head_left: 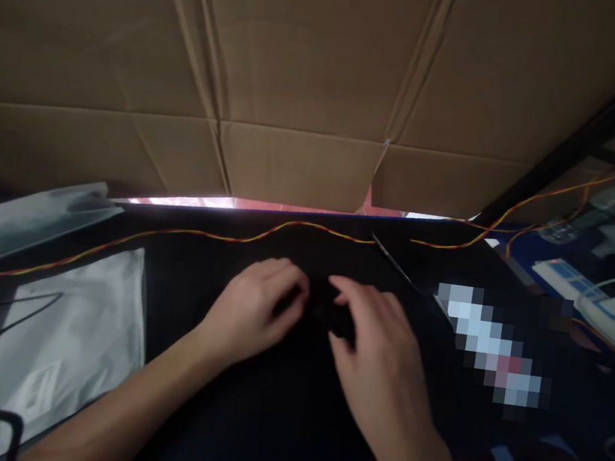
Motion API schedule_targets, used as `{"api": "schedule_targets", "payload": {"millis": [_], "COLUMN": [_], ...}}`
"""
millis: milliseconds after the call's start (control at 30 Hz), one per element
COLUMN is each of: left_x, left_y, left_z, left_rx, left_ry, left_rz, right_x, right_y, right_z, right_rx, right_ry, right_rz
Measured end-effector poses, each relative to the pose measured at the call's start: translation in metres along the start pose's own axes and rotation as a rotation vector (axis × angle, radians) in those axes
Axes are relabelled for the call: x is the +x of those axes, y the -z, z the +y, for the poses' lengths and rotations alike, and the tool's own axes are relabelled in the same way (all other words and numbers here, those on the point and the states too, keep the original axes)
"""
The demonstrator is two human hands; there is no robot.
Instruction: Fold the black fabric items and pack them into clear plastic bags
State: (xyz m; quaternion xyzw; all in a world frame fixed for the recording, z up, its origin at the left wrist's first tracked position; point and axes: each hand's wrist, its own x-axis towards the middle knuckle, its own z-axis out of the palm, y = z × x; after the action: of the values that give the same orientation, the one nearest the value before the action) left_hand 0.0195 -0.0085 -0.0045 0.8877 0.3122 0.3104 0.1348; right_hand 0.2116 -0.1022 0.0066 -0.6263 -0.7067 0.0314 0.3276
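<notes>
My left hand (255,307) and my right hand (377,345) meet over a black mat (273,407) in the middle of the table. Both have their fingers curled round a small black object (326,305) between them. The object is dark against the dark mat, so I cannot name it. A thin red-and-yellow wire (182,233) runs across the mat just beyond my fingers.
A wall of brown cardboard (306,71) stands right behind the table. Silver plastic bags (72,336) lie at the left with a black cable over them. At the right are a white power strip (593,298), more wires and a blurred-out patch.
</notes>
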Motion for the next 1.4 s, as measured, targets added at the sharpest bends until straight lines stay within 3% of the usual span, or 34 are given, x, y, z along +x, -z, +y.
{"api": "schedule_targets", "payload": {"millis": [67, 133, 233, 300, 400, 467, 700, 800, 867, 967, 1067, 1133, 1200, 1300, 1400], "left_x": [0.001, 0.001, 0.0, -0.001, -0.002, -0.002, -0.003, -0.002, 0.0, 0.003, 0.003, 0.003, 0.003, 0.004, 0.006], "left_y": [0.007, 0.013, 0.019, 0.018, 0.014, 0.01, 0.006, 0.01, 0.016, 0.023, 0.025, 0.024, 0.024, 0.025, 0.027], "left_z": [-0.005, -0.012, -0.016, -0.014, -0.009, -0.006, -0.009, -0.011, -0.013, -0.016, -0.02, -0.022, -0.023, -0.025, -0.027], "left_rx": [-0.1, -0.109, -0.06, -0.025, 0.063, 0.131, 0.095, 0.04, -0.009, -0.063, -0.087, -0.102, -0.114, -0.13, -0.151], "left_ry": [0.126, 0.171, 0.076, -0.06, -0.258, -0.311, -0.231, -0.195, -0.15, -0.064, 0.021, 0.073, 0.124, 0.207, 0.273], "left_rz": [0.116, 0.171, 0.084, -0.047, -0.241, -0.303, -0.337, -0.303, -0.221, -0.1, -0.046, -0.011, 0.036, 0.146, 0.242], "right_x": [-0.003, -0.009, -0.019, -0.022, -0.023, -0.022, -0.01, 0.0, 0.005, 0.007, 0.006, 0.008, 0.011, 0.015, 0.011], "right_y": [-0.005, -0.003, 0.009, 0.014, 0.011, 0.004, -0.009, -0.006, -0.003, 0.001, 0.005, 0.01, 0.015, 0.017, 0.0], "right_z": [-0.01, -0.01, 0.007, 0.026, 0.052, 0.061, 0.044, 0.035, 0.035, 0.048, 0.066, 0.069, 0.057, 0.013, -0.043], "right_rx": [0.086, 0.255, 0.389, 0.306, 0.146, 0.083, 0.002, 0.01, 0.022, 0.055, 0.136, 0.172, 0.155, 0.024, -0.079], "right_ry": [0.053, 0.068, -0.05, -0.187, -0.304, -0.312, -0.305, -0.396, -0.439, -0.487, -0.533, -0.509, -0.423, -0.196, 0.007], "right_rz": [-0.128, -0.152, 0.117, 0.299, 0.141, 0.016, -0.049, -0.084, -0.061, -0.072, -0.162, -0.145, -0.052, 0.122, 0.038]}}
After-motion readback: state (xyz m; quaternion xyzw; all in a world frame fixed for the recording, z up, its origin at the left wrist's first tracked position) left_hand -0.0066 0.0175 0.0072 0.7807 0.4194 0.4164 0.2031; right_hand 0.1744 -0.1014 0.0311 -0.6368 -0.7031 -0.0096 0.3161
